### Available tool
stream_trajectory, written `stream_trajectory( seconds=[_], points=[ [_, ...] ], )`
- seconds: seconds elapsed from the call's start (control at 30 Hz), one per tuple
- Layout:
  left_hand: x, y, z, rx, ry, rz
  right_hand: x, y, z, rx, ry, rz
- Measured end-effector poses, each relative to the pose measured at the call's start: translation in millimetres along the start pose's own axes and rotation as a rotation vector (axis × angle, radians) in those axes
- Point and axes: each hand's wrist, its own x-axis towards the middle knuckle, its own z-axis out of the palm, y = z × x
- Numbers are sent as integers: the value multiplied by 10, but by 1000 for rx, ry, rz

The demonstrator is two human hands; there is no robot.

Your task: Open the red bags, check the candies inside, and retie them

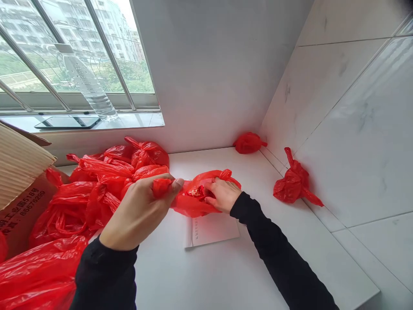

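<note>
A red plastic bag (pixel 196 211) is held spread in front of me, its mouth facing up. My left hand (pixel 145 206) is closed around a bunched end of it, thumb on top. Inside the mouth lies a shiny red packet (pixel 195 192) with gold marks. My right hand (pixel 223 193) reaches into the bag from the right, finger and thumb around the packet's near end; part of the fingers is hidden by red plastic. Under the bag lies a white spiral-bound notebook (pixel 216 230), partly covered.
Several tied red bags (pixel 106 181) are heaped at left beside a cardboard box (pixel 24 172). Two more, a small bag (pixel 248 143) and a knotted bag (pixel 292 183), sit by the tiled wall. A water bottle (pixel 88 88) and a dark tablet (pixel 67 122) rest on the windowsill.
</note>
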Motion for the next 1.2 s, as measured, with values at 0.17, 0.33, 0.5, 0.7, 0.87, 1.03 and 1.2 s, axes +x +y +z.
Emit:
stream_trajectory(
  seconds=[0.17, 0.33, 0.5, 0.7, 0.87, 1.03, 1.2],
  points=[
    [26, 72, 32, -269, 132, -11, -19, -70, -91, 49, 197, 90],
    [65, 83, 173, -564, 261, 53, -1, -94, -82, 218, 553, 136],
    [90, 81, 260, -597, 301, 111, 16, -77, -55, 306, 784, 119],
    [96, 71, 243, -518, 309, 106, 24, -49, -61, 334, 794, 101],
    [65, 17, 125, -386, 101, 67, -30, -50, -146, 308, 625, 132],
    [-4, -29, 23, -125, -182, -12, -148, -8, -220, 110, 176, 30],
    [-92, -13, -48, 21, -209, 38, -225, -2, -208, 16, -25, -67]
  ],
)
